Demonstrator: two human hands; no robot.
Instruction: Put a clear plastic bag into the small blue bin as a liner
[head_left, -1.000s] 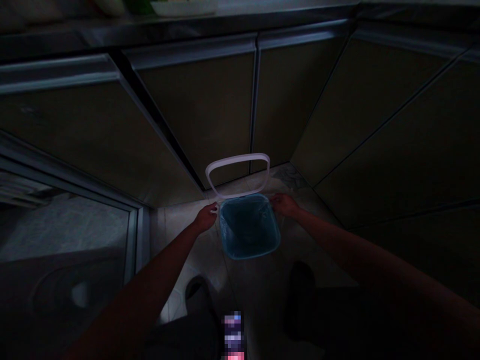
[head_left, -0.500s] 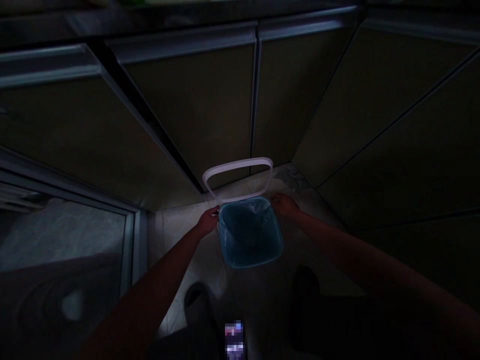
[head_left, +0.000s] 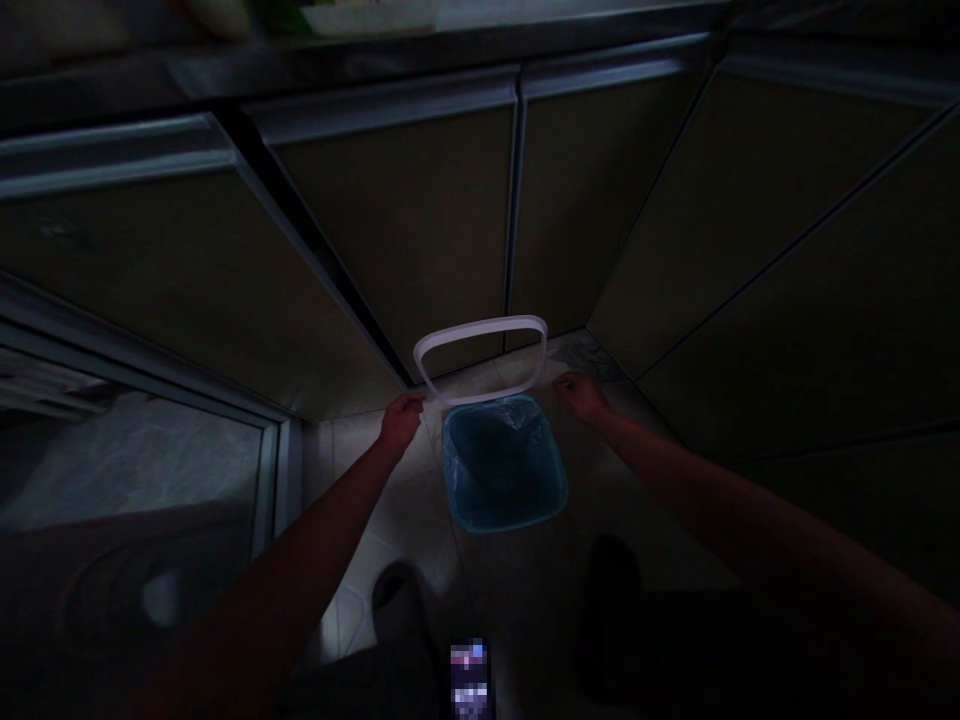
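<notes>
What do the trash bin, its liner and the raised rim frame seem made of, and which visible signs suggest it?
Trash bin: probably moulded plastic, smooth, with rounded corners.
Liner: likely thin clear plastic film, wrinkled and glinting.
Raised rim frame: perhaps rigid plastic, pale, smooth and evenly shaped; dim light leaves this open.

Dim light; dark cabinets (head_left: 397,220) with metal trim (head_left: 615,62) meet in a corner under a bench (head_left: 495,42). Pale tiled floor (head_left: 360,480) below, metal frame (head_left: 289,470) at left.
</notes>
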